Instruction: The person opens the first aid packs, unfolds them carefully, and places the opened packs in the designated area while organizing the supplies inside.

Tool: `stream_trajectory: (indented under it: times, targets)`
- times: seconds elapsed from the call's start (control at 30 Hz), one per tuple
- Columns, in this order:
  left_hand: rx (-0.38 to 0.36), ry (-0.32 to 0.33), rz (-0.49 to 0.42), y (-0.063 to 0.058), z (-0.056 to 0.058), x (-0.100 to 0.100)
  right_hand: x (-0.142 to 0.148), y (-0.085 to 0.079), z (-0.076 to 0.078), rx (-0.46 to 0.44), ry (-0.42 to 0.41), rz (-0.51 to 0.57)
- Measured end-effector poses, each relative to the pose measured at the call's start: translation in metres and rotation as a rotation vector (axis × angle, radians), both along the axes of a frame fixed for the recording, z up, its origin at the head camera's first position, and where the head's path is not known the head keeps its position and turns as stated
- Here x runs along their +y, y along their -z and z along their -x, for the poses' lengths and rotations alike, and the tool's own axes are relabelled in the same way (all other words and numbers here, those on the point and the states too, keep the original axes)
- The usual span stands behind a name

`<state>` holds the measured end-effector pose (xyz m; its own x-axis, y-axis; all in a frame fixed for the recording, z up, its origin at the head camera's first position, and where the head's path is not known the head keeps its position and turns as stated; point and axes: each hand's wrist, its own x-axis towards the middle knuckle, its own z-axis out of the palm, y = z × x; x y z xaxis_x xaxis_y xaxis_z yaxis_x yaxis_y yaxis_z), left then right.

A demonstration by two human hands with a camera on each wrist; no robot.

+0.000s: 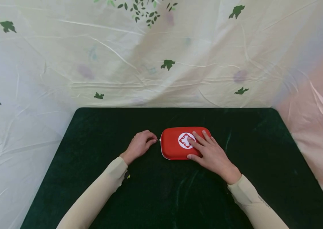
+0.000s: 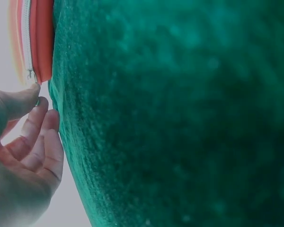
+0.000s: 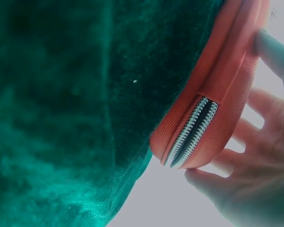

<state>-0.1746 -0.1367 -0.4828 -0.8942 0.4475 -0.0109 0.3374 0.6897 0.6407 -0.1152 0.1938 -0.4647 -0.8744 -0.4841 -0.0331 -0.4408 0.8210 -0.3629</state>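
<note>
The red case (image 1: 171, 148) lies flat on the table (image 1: 150, 197), directly under the right hand's fingers and just beyond the left hand's fingertips. The left hand (image 1: 139, 143) has thumb and forefinger together, pinching the small zipper pull (image 1: 158, 140) at the case's near end, its other fingers loosely bent below. The right hand (image 1: 214, 156) rests with fingers spread apart on the lid, the tips reaching over the white badge (image 1: 183, 140).

The case looks light and fairly stiff, a moulded shell under woven fabric that should keep its shape under a gentle press and is unlikely to break. Being light, it would probably slide after a sideways tug, so the far end, beneath the right fingers, seems the sound place to brace it. The metal pull is tiny and likely slick; a firm thumb-and-finger pinch suits it best. Below the right fingers, the zipper teeth (image 3: 194, 130) stand parted, and the rim there may give more than the shell. What the case weighs inside cannot be told.
</note>
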Motion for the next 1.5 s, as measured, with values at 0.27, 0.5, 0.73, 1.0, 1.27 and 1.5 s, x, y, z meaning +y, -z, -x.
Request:
stream_trajectory:
  times: [0.27,0.5,0.73,1.0,1.27,1.5]
  targets:
    - [0.028,0.06,-0.021,0.021,0.007,-0.007,0.0,-0.001,-0.001,-0.002,0.005,-0.004]
    - [0.01,0.049,0.007,0.001,-0.003,-0.002,0.0,-0.001,-0.001,-0.006,0.002,-0.003]
    - [0.032,0.097,0.035,0.007,-0.001,-0.005,-0.001,-0.001,-0.001,-0.004,0.001,-0.007]
    - [0.117,0.101,0.013,0.051,0.015,-0.013,-0.001,-0.001,-0.001,-0.006,0.0,-0.01]
    - [0.1,0.11,0.01,0.036,0.004,-0.011,-0.001,-0.001,-0.001,-0.008,0.005,-0.009]
    - [0.075,0.139,0.004,0.02,-0.006,-0.011,-0.001,-0.001,-0.001,-0.012,0.002,-0.009]
